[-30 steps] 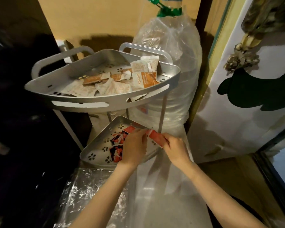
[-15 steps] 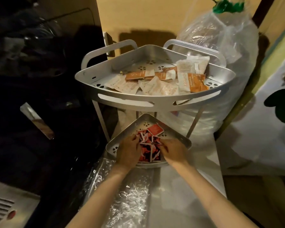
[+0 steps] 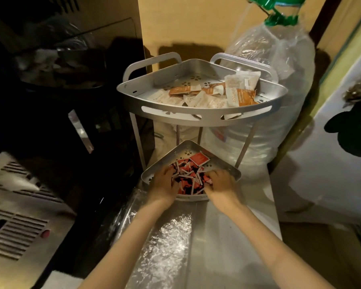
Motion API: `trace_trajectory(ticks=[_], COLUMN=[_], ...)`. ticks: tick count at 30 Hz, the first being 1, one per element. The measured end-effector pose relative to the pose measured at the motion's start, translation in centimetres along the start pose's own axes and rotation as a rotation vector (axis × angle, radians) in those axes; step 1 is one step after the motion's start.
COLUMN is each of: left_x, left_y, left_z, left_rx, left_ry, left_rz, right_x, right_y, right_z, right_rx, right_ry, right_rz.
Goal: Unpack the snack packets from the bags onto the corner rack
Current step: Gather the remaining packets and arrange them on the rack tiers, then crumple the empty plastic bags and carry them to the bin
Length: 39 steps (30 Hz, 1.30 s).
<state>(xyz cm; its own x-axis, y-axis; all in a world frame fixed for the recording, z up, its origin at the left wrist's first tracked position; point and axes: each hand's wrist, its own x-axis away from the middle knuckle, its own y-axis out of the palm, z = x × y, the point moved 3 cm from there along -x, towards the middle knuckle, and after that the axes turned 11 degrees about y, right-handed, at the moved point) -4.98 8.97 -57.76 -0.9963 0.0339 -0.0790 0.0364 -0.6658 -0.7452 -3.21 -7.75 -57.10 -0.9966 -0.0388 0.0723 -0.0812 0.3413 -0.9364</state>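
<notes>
A two-tier silver corner rack [image 3: 204,116] stands on a steel counter. Its upper shelf holds several orange and white snack packets [image 3: 208,93]. The lower shelf [image 3: 181,149] holds a heap of small red packets [image 3: 191,176]. My left hand [image 3: 165,183] rests on the heap's left side and my right hand [image 3: 222,183] on its right side, fingers curled down into the packets. Whether either hand grips a packet is hidden. A clear plastic bag [image 3: 165,243] lies flat on the counter under my forearms.
A large clear water bottle [image 3: 277,84] with a green cap, wrapped in plastic, stands behind the rack on the right. A dark appliance [image 3: 56,97] fills the left. A white door [image 3: 342,163] is at the right. The counter edge [image 3: 276,215] drops off on the right.
A second ago both hands held a red packet above the lower shelf's right rim. They have since come down onto the heap, one on each side. The camera view has shifted left.
</notes>
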Motion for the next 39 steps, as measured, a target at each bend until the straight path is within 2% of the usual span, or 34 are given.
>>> trace_trajectory(ticks=[5, 10, 14, 16, 20, 23, 27, 33, 37, 39], left_x=[4.1, 9.0, 12.8, 14.4, 16.6, 17.3, 17.7, 17.8, 17.8, 17.7], left_y=[-1.0, -1.9, -0.7, -0.2, 0.1, 0.6, 1.5, 1.7, 1.9, 2.0], left_z=[-0.1, -0.8, -2.8, -4.0, -5.4, -5.8, -6.5, -6.8, -6.7, -6.7], left_rx=[-0.063, -0.085, -0.028, -0.128, -0.344, -0.404, -0.421, -0.449, -0.449, -0.436], left_ry=[0.043, -0.011, -0.058, -0.029, 0.052, -0.028, -0.136, -0.154, -0.159, -0.169], left_rz=[0.064, 0.290, 0.166, 0.094, 0.072, 0.066, -0.054, -0.136, -0.158, -0.191], right_x=[3.4, 7.2, 9.8, 10.9, 13.1, 14.3, 15.1, 15.5, 15.9, 15.7], right_y=[0.3, 1.6, 3.9, 5.2, 7.4, 8.2, 8.7, 8.1, 8.1, 8.2], right_z=[-1.2, -1.5, -1.3, -1.0, -0.8, -1.2, -2.1, -3.2, -4.0, -4.0], right_rx=[-0.168, -0.239, -0.107, -0.052, 0.008, -0.017, -0.041, -0.202, -0.443, -0.605], right_ry=[-0.077, -0.011, 0.034, 0.072, 0.131, 0.126, 0.111, 0.139, 0.111, 0.182], right_rz=[0.063, 0.001, -0.069, -0.108, -0.202, -0.234, -0.237, -0.178, -0.210, -0.240])
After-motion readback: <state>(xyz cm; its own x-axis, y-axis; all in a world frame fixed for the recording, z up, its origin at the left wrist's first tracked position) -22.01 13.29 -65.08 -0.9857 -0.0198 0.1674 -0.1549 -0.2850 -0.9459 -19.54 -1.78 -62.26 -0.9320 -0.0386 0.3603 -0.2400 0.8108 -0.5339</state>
